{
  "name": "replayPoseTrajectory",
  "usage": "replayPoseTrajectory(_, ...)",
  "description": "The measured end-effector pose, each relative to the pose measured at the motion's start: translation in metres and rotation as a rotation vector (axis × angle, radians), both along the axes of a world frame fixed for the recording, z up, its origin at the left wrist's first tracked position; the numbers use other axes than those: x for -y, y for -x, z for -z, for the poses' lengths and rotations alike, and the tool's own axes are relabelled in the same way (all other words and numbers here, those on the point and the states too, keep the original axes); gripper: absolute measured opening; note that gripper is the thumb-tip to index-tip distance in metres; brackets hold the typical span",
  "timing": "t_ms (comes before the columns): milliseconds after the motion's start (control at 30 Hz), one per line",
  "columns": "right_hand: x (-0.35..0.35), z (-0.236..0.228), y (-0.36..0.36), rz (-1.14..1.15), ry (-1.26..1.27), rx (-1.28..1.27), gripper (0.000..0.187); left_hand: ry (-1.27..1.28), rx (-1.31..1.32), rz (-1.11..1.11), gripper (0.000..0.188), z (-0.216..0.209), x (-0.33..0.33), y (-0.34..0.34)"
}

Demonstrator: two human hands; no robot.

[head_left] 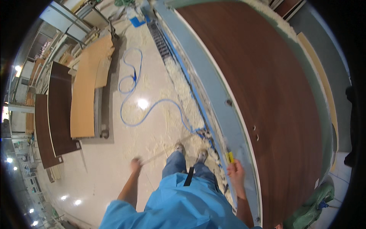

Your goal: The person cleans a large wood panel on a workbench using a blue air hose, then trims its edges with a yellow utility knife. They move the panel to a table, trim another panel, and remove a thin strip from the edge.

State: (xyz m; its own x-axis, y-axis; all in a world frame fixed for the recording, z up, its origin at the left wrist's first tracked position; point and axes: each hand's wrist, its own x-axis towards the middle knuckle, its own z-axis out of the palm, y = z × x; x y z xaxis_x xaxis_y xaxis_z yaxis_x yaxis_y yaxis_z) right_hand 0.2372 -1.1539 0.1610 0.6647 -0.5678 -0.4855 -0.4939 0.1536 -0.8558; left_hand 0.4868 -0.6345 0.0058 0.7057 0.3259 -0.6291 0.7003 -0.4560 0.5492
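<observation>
Clasping yellow tool [230, 157] in right hand [236, 171], pointing forward, roughly lengthwise along brown board [267, 87], can't tell grip of blurred left hand [135, 164]

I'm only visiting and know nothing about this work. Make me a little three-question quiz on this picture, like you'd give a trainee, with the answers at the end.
1. Short answer: which hand holds the small yellow item?
2. Fill in the blank: the large panel on the person's right is dark ____ in colour.
3. True or false: the blue hose is coiled on top of the large panel.

Key:
1. The right hand.
2. Brown.
3. False: the blue hose lies in loose curves on the floor.
</observation>
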Motion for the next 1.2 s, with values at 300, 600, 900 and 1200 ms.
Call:
replayPoseTrajectory(300,-0.046,0.04,-0.216,-0.346,0.286,-0.123,0.032,-0.04,-0.103,-0.994,0.01,0.006,-0.162,0.03)
replayPoseTrajectory(600,-0.043,0.058,-0.374,-0.087,0.041,-0.34,0.042,0.431,-0.096,0.121,0.04,0.036,0.035,-0.291)
replayPoseTrajectory(900,-0.055,0.137,-0.431,-0.052,0.083,-0.465,0.037,0.486,0.048,0.35,0.036,-0.024,0.19,-0.586)
replayPoseTrajectory(1200,-0.051,0.188,-0.545,0.019,-0.058,-0.595,0.027,0.315,-0.005,0.799,0.034,-0.036,0.291,-0.75)
